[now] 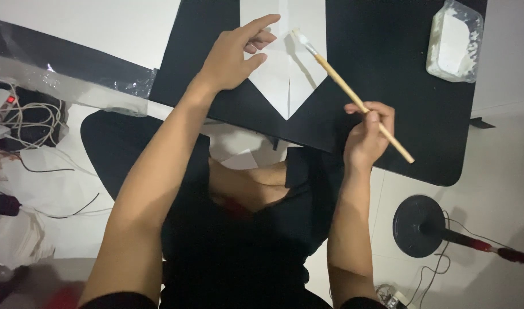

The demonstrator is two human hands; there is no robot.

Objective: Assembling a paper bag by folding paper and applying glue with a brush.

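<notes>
A white folded paper (pixel 293 74) with a pointed lower end lies on a black table (pixel 388 74). My left hand (pixel 236 54) presses on its left side with fingers spread, index finger stretched toward the upper middle. My right hand (pixel 368 134) grips a wooden paintbrush (pixel 353 97) by the lower part of its handle. The brush's white bristle tip rests on the paper's upper right area.
A clear plastic tub (pixel 455 41) of white paste sits at the table's far right. A plastic-wrapped white sheet (pixel 73 51) lies to the left. Cables and a power strip (pixel 10 114) are on the floor at left; a black round stand base (pixel 422 225) is at lower right.
</notes>
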